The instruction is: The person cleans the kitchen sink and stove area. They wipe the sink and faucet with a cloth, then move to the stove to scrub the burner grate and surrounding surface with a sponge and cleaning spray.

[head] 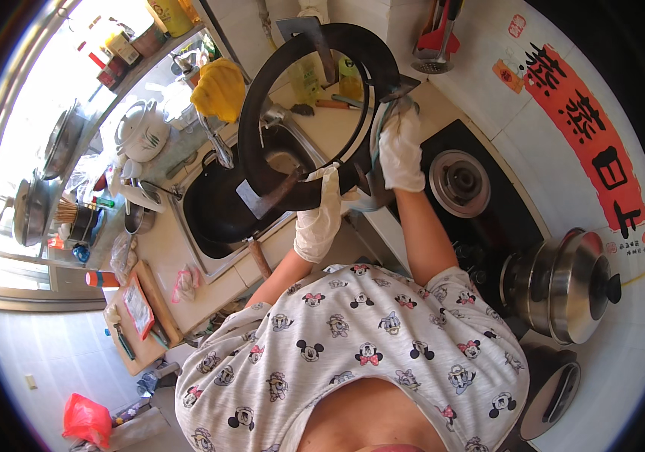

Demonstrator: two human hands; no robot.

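A dark metal ring-shaped pan support from a gas stove (254, 116) is raised above the counter, with flat prongs standing out from it. My left hand (322, 212), in a whitish glove, grips its lower rim. On the ring's right side is my right hand (401, 147), gloved too, pressing a greyish-green cloth (377, 178) against the metal. The fingers of the right hand are partly hidden by the cloth. Behind the ring lies a sink (187, 254) holding a black wok (215, 212); a wooden handle (259, 259) juts over the sink's front edge.
A black gas hob (503, 209) with a burner (459, 183) is at the right, beside a steel steamer pot (559, 285). A faucet (218, 144) and yellow gloves (218, 90) are behind the sink. Left stand a cutting board (144, 350), knives and crowded shelves. Utensils (435, 51) hang on the wall.
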